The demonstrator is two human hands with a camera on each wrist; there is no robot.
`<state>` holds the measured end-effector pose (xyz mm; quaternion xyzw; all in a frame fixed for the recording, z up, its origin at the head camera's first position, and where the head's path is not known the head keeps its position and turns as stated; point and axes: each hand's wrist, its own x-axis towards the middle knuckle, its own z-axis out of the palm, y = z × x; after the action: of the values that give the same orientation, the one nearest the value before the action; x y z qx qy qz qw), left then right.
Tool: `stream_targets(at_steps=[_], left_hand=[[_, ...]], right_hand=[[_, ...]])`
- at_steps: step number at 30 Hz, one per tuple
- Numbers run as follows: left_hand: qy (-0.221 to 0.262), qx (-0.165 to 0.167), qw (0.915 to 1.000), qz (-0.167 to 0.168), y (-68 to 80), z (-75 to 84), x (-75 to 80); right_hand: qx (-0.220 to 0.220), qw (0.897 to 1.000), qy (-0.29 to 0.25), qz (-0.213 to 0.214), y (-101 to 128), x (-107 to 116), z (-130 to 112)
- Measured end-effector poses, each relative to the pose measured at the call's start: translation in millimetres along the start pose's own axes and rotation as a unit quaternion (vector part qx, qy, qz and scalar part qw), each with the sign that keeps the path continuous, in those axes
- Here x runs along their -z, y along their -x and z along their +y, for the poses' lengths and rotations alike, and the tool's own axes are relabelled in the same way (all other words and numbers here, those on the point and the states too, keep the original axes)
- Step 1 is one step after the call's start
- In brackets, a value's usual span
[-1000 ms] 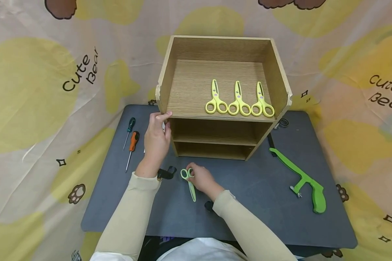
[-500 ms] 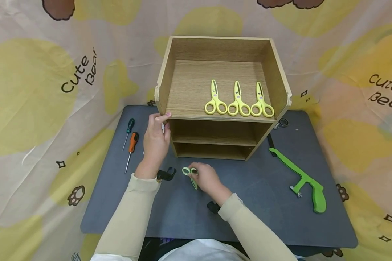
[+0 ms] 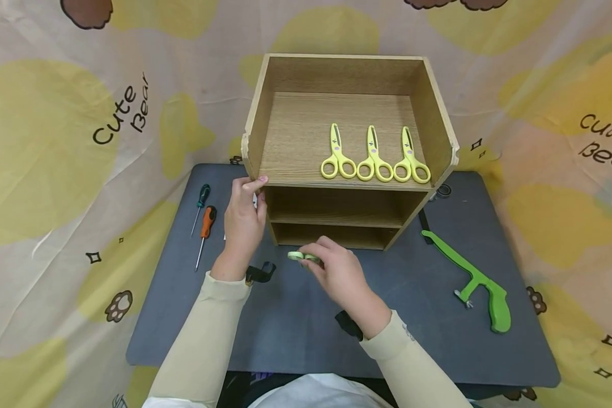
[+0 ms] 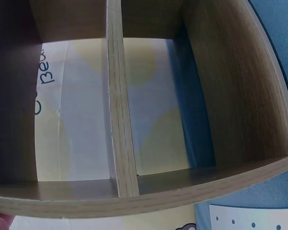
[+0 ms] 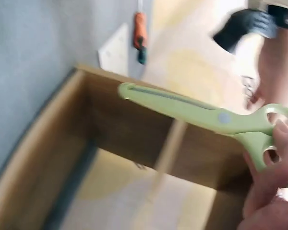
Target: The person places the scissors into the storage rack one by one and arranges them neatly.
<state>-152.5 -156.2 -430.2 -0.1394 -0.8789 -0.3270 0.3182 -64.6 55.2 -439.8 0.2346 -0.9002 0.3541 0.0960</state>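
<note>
Now green scissors point(image 3: 300, 256) off the table point(image 3: 428, 317).

A staged recording set: cartoon "Cute Bear" cloth backdrop point(image 3: 81, 141) behind a grey-topped table point(image 3: 285, 334) bearing a wooden shelf box point(image 3: 265, 113).

A dark grey table point(image 3: 296, 334) carries a wooden shelf unit point(image 3: 347, 209), two screwdrivers point(image 3: 204, 224) and a green saw point(image 3: 469, 277).
</note>
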Motion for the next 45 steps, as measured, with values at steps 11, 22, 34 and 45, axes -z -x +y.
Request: stream_targets(at_steps=[11, 22, 34, 45], left_hand=[[0.003, -0.002, 1.0, 0.008, 1.0, -0.3, -0.6], [0.012, -0.029, 0.9992, 0.024, -2.8, -0.9, -5.2], [0.003, -0.031, 0.9993, 0.019, -3.6, -2.1, -4.8], [0.014, -0.015, 0.9996, 0.018, -0.2, -3.1, -3.3]], right_hand=[[0.14, 0.984, -0.042, 0.103, 0, 66, -29], [0.3, 0.911, -0.048, 0.277, -33, 85, -41], [0.278, 0.922, 0.039, 0.268, -81, 43, -18], [0.173, 0.955, 0.108, 0.213, -90, 20, -15]])
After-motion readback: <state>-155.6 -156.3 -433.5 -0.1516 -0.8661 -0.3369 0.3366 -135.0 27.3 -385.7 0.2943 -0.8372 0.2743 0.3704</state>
